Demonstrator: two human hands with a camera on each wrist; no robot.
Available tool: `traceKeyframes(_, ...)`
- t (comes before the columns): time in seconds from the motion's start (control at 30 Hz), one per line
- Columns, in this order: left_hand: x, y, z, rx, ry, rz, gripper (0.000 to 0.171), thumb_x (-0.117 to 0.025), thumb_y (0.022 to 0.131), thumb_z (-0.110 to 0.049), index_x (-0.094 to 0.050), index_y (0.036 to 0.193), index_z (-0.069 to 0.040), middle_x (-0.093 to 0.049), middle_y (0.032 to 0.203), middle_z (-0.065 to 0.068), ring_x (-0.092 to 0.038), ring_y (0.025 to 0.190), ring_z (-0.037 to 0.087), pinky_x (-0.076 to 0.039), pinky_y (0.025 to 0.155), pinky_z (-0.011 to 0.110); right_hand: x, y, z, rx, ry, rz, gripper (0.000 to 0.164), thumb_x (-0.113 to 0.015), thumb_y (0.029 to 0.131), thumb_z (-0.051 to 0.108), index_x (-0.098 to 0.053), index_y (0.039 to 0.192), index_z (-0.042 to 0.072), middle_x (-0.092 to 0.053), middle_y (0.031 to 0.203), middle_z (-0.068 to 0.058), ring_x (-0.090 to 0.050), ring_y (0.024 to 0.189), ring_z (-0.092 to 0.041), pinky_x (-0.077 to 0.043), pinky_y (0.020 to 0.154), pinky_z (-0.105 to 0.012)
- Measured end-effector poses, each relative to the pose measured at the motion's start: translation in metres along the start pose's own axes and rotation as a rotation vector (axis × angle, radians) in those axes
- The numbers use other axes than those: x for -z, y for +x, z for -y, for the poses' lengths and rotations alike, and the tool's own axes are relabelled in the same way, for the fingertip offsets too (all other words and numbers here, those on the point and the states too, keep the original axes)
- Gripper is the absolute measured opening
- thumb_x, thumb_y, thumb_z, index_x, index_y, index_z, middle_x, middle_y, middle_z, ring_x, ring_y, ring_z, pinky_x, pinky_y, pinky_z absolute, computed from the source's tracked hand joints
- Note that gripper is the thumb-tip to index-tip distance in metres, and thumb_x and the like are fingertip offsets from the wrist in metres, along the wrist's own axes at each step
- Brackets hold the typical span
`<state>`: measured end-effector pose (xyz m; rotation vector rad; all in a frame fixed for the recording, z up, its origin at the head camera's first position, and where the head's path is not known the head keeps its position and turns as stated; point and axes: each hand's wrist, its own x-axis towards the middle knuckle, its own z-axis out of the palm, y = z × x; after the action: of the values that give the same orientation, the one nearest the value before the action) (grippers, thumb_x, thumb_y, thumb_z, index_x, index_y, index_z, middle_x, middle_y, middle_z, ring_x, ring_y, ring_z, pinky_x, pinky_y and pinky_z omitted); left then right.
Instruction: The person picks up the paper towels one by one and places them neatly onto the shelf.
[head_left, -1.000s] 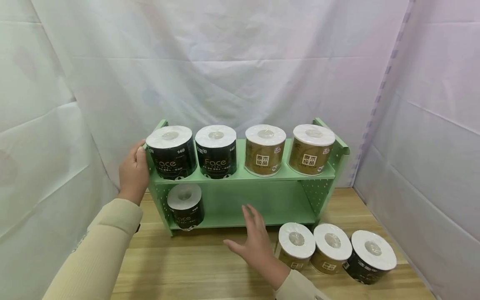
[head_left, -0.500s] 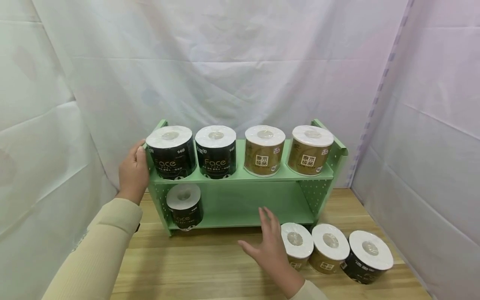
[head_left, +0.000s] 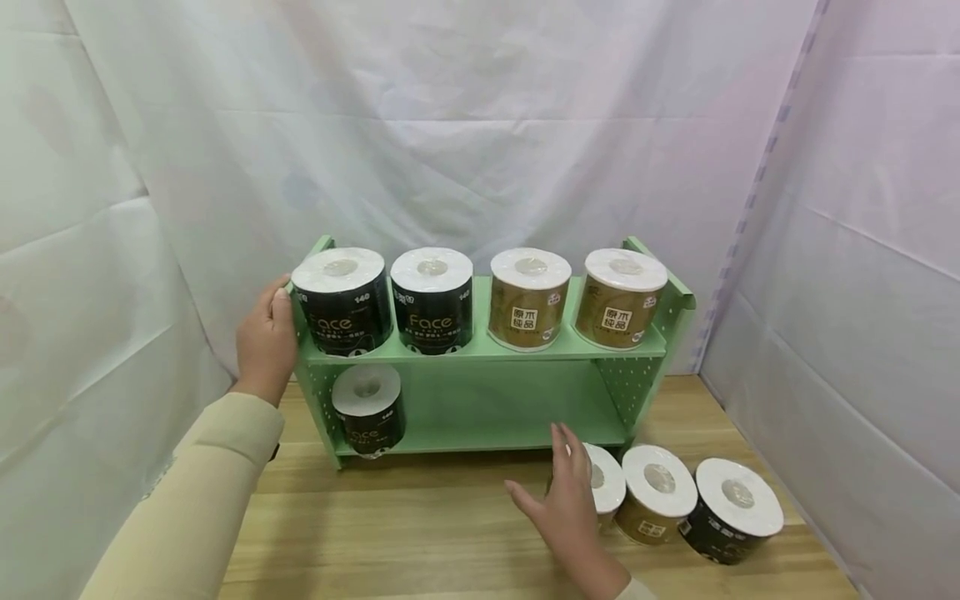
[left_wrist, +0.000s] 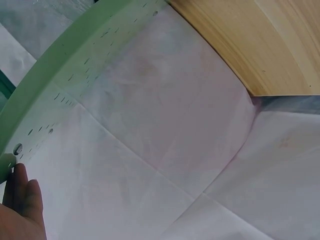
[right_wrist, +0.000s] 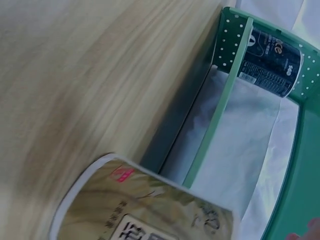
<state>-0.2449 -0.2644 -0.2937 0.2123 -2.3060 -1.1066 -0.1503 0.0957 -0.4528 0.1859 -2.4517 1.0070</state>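
Note:
My left hand (head_left: 264, 346) holds the left side panel of a green two-tier shelf (head_left: 480, 357); in the left wrist view its fingers (left_wrist: 34, 197) meet the perforated panel's edge. The right hand (head_left: 566, 508), fingers apart and thumb spread, hovers before the leftmost gold toilet paper roll (head_left: 609, 479) on the table, partly hiding it. Whether it touches that roll I cannot tell. Beside it stand another gold roll (head_left: 654, 500) and a black roll (head_left: 731, 512). In the right wrist view the nearest gold roll (right_wrist: 165, 200) fills the bottom, with only fingertips (right_wrist: 302, 235) showing.
Two black rolls (head_left: 431, 304) and two gold rolls (head_left: 528, 304) stand on the upper tier. One black roll (head_left: 367, 412) occupies the lower tier's left end. White curtains (head_left: 480, 125) enclose the wooden table (head_left: 390, 533) at the back and sides.
The right hand has moved rightward, from in front of the shelf's lower middle to the leftmost gold roll, covering more of it. The left hand has stayed on the side panel.

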Motion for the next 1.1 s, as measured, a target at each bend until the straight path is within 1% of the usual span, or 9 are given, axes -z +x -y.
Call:
traceKeyframes(0.17,0.0,0.0,0.0,-0.006,0.001,-0.006,0.052,-0.022,0.104,-0.04,-0.041,0.148,-0.019,-0.042,0.148,0.011,-0.038,0.137,0.035,-0.03,0.111,0.054,0.004,-0.002,-0.008,-0.039,-0.017,-0.023,0.097,-0.088,0.067,0.029,-0.037,0.143,-0.004,-0.035,0.143,-0.024,-0.033,0.131,-0.046,-0.043,0.094,-0.062)
traceKeyframes(0.3,0.001,0.0,-0.001,-0.014,-0.001,-0.009,0.051,-0.023,0.104,-0.039,-0.041,0.148,-0.019,-0.043,0.148,0.012,-0.039,0.136,0.036,-0.031,0.11,0.054,0.009,-0.004,-0.013,-0.054,-0.021,-0.051,0.094,-0.087,0.068,0.026,-0.038,0.141,-0.007,-0.036,0.141,-0.026,-0.032,0.13,-0.047,-0.041,0.094,-0.063)
traceKeyframes(0.43,0.002,0.0,-0.002,-0.018,-0.001,-0.009,0.051,-0.023,0.104,-0.039,-0.042,0.148,-0.019,-0.044,0.147,0.014,-0.04,0.134,0.038,-0.032,0.109,0.055,0.014,-0.007,-0.018,-0.093,-0.039,-0.063,0.093,-0.087,0.069,0.025,-0.038,0.142,-0.004,-0.035,0.143,-0.026,-0.032,0.13,-0.048,-0.041,0.094,-0.064)
traceKeyframes(0.5,0.002,0.0,-0.001,-0.019,-0.002,-0.006,0.051,-0.023,0.104,-0.039,-0.042,0.148,-0.018,-0.044,0.147,0.014,-0.04,0.134,0.038,-0.032,0.109,0.055,0.016,-0.009,-0.021,-0.124,-0.047,-0.063,0.093,-0.087,0.069,0.025,-0.038,0.143,-0.003,-0.034,0.143,-0.026,-0.032,0.13,-0.048,-0.042,0.093,-0.064)
traceKeyframes(0.63,0.001,0.0,0.0,-0.018,0.006,0.003,0.052,-0.022,0.104,-0.039,-0.041,0.148,-0.018,-0.043,0.148,0.014,-0.039,0.135,0.038,-0.031,0.11,0.055,0.019,-0.015,-0.027,-0.189,-0.047,-0.052,0.095,-0.086,0.07,0.027,-0.035,0.144,-0.004,-0.033,0.144,-0.027,-0.03,0.13,-0.049,-0.04,0.094,-0.066)
traceKeyframes(0.83,0.002,0.0,0.001,-0.032,-0.005,-0.008,0.051,-0.024,0.104,-0.039,-0.043,0.147,-0.019,-0.044,0.147,0.013,-0.04,0.134,0.038,-0.032,0.109,0.055,0.023,-0.022,-0.032,-0.274,-0.055,-0.009,0.095,-0.083,0.074,0.03,-0.032,0.145,-0.006,-0.028,0.146,-0.028,-0.025,0.132,-0.05,-0.037,0.096,-0.069)
traceKeyframes(0.93,0.002,0.0,0.001,-0.035,-0.01,-0.01,0.05,-0.024,0.104,-0.038,-0.043,0.147,-0.019,-0.044,0.147,0.013,-0.04,0.135,0.037,-0.032,0.109,0.055,0.023,-0.025,-0.033,-0.284,-0.063,-0.009,0.094,-0.083,0.074,0.029,-0.032,0.144,-0.007,-0.029,0.145,-0.029,-0.026,0.131,-0.05,-0.036,0.096,-0.069)
traceKeyframes(1.1,0.001,0.0,0.001,-0.028,-0.008,0.0,0.052,-0.023,0.104,-0.039,-0.042,0.148,-0.019,-0.043,0.148,0.013,-0.039,0.136,0.037,-0.031,0.109,0.055,0.022,-0.029,-0.035,-0.276,-0.063,-0.048,0.095,-0.084,0.071,0.028,-0.034,0.143,-0.008,-0.032,0.142,-0.031,-0.028,0.129,-0.05,-0.035,0.098,-0.067)
